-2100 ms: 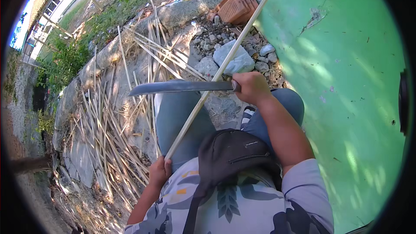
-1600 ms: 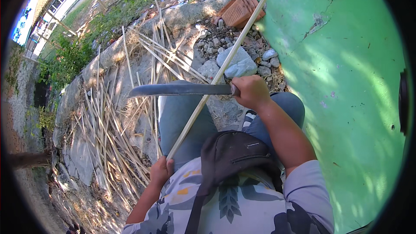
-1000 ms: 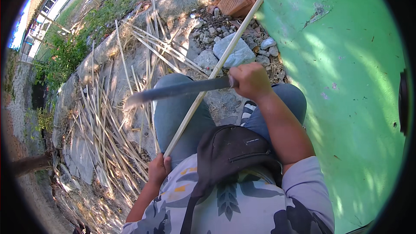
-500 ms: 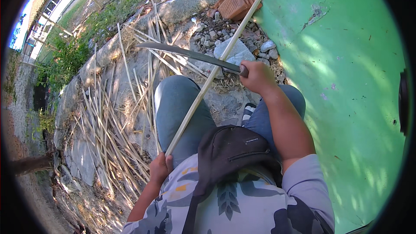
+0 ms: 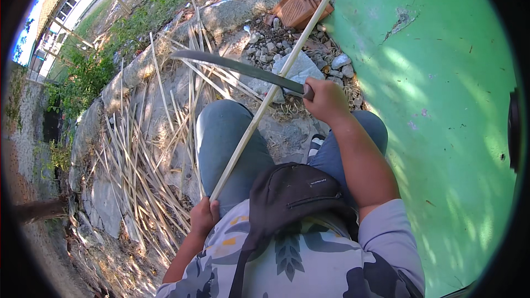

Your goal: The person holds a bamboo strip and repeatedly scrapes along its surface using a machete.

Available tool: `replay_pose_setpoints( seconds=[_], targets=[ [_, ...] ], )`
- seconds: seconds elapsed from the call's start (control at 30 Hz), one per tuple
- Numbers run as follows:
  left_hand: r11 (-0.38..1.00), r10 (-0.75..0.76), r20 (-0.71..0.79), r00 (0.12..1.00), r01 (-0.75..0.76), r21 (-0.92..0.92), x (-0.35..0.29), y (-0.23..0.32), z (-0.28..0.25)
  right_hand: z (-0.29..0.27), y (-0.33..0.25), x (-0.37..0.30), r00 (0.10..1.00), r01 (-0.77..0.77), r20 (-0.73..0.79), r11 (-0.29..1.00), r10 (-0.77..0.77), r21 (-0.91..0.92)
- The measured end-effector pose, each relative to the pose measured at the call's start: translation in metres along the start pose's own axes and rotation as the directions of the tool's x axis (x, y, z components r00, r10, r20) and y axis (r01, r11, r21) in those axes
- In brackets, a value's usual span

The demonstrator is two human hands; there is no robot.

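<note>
My left hand [image 5: 204, 215] is closed around the lower end of a long pale wooden stick [image 5: 248, 134], beside my left thigh. The stick slants up and to the right, its far end passing over the roof tiles. In my right hand [image 5: 327, 99] is the dark handle of a machete [image 5: 234, 66], whose long curved blade points left. The blade crosses the stick just left of my right fist and appears to touch it. A pale stone block [image 5: 301, 69] lies beneath that crossing; whether the stick rests on it I cannot tell.
A heap of thin split sticks [image 5: 141, 176] lies on the rough ground at left. Orange roof tiles [image 5: 301, 8] and loose stones [image 5: 270, 48] sit at the far side. A green painted floor [image 5: 441, 132] spreads to the right. A black bag [image 5: 298, 193] hangs at my front.
The machete and my right hand have shifted very slightly left, with the blade's face turned a little more into view. My left hand stays on the stick's lower end.
</note>
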State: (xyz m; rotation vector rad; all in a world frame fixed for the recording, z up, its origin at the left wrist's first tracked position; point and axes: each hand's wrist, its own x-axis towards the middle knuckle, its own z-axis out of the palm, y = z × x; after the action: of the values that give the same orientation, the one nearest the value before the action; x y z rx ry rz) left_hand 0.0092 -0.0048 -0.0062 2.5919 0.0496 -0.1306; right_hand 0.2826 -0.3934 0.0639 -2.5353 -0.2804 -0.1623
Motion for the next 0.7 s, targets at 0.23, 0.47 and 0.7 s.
replay_pose_setpoints(
  seconds=[0.23, 0.47, 0.7],
  targets=[
    [1.0, 0.022, 0.007, 1.0, -0.021, -0.02, -0.004, -0.004, 0.0, 0.0, -0.014, -0.015, 0.934, 0.35, -0.054, 0.934, -0.354, -0.073],
    [0.999, 0.022, -0.007, 1.0, -0.022, 0.032, 0.003, 0.01, -0.006, -0.01, 0.007, -0.001, 0.998, -0.056, 0.039, 0.998, 0.054, 0.036],
    [0.999, 0.001, 0.01, 1.0, -0.002, 0.033, -0.003, 0.001, -0.005, -0.015, -0.008, -0.015, 0.984, 0.173, -0.033, 0.985, -0.174, -0.019]
  ],
)
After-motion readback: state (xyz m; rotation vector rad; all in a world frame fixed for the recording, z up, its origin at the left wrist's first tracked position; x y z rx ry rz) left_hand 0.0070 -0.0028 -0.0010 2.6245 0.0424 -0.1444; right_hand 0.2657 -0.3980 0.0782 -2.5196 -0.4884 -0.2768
